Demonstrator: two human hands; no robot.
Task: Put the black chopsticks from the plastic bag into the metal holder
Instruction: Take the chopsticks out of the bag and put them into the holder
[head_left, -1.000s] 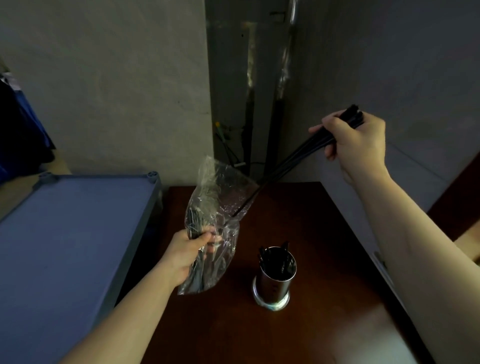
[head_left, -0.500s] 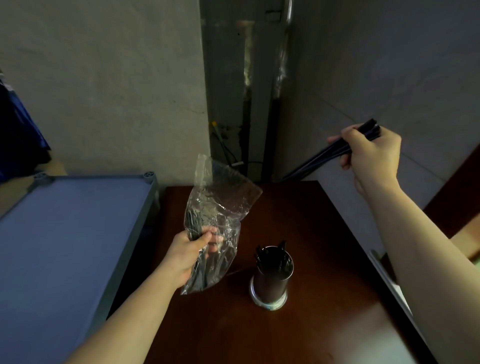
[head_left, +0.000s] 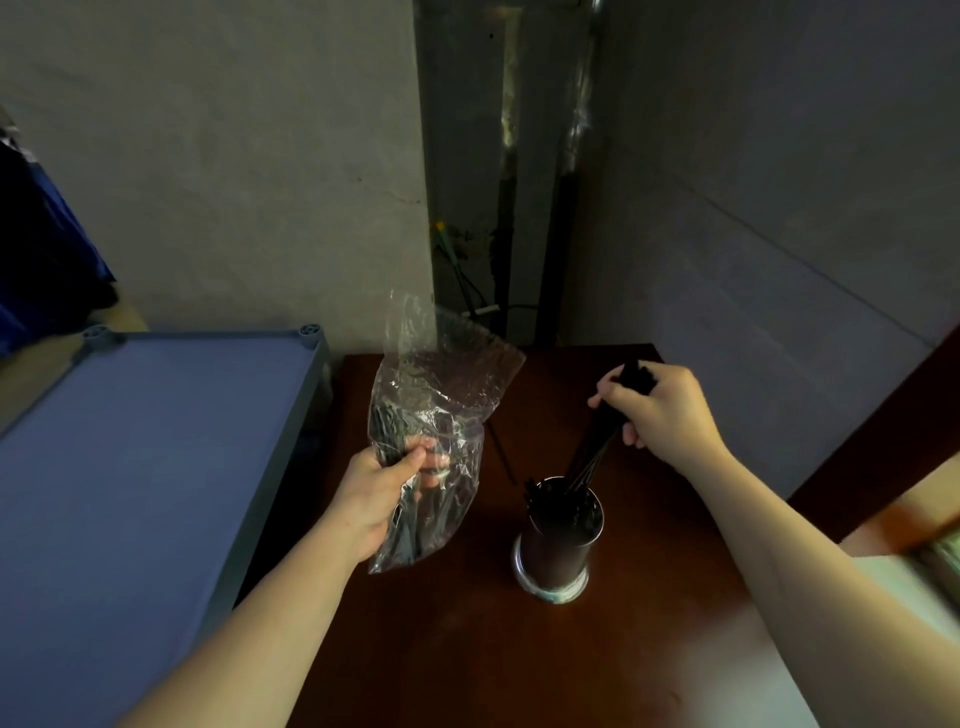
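A blue-grey shelf top (head_left: 156, 467) fills the left side, its right edge beside the left edge of a dark brown wooden table (head_left: 467, 649). Above the table's left edge, the left hand (head_left: 379, 488) is wrapped tight around the middle of a clear plastic bag (head_left: 441, 395), held upright and off the surface; dark chopsticks in the bag (head_left: 387, 431) show through the film near the fingers. Toward the table's middle stands the metal holder (head_left: 558, 551), upright, with black stick ends already showing at its rim. Above it and toward the table's far right corner, the right hand (head_left: 660, 405) grips a bundle of black chopsticks (head_left: 597, 441) by the upper ends, slanted down with the lower tips inside the holder's mouth.
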